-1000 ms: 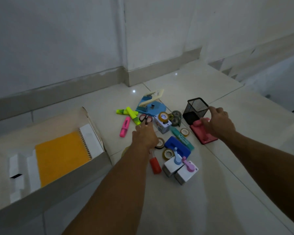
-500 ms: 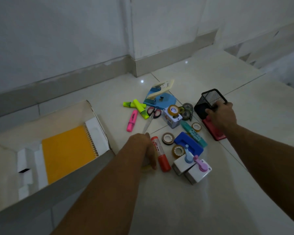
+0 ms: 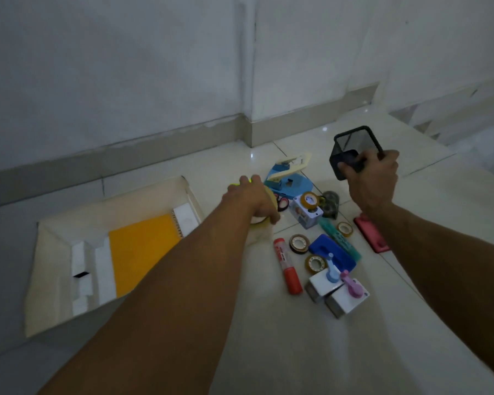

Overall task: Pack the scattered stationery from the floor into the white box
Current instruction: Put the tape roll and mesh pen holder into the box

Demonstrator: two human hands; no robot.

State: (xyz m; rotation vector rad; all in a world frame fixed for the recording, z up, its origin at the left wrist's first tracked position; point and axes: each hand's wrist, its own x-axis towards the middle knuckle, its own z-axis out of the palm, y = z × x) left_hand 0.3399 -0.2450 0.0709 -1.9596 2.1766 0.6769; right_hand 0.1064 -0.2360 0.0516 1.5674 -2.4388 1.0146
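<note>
1. The right hand (image 3: 372,181) grips the black mesh pen holder (image 3: 351,146). The fingers are wrapped round its lower side wall and the thumb is on the near face. The holder is tilted and held above the tiled floor (image 3: 297,352), beyond the far right of the pile.
2. The left hand (image 3: 250,201) is curled, knuckles up, over a pale tape roll (image 3: 261,221), which shows below the fingers. Whether the roll is off the floor cannot be told. The hand is between the pile and the box's far right corner.
3. The white box (image 3: 40,280) lies open on the floor, left of the pile. Inside it are an orange spiral notebook (image 3: 143,252) and white foam blocks (image 3: 80,269).
4. On the floor at the far edge of the pile is a blue hole punch (image 3: 288,181). Scissors (image 3: 283,203) with red handles lie just beside the left hand.
5. At mid-pile, a small printed carton (image 3: 307,216) carries a tape roll, with a dark tape dispenser (image 3: 330,203) next to it.
6. Nearer are a red marker (image 3: 288,270), three small tape rolls, a blue stapler (image 3: 332,252) and a teal pen-like item (image 3: 341,244).
7. A pink flat item (image 3: 372,235) lies at the right edge, partly behind the right forearm.
8. Nearest the camera are two white lever punches (image 3: 340,295), touching each other.
</note>
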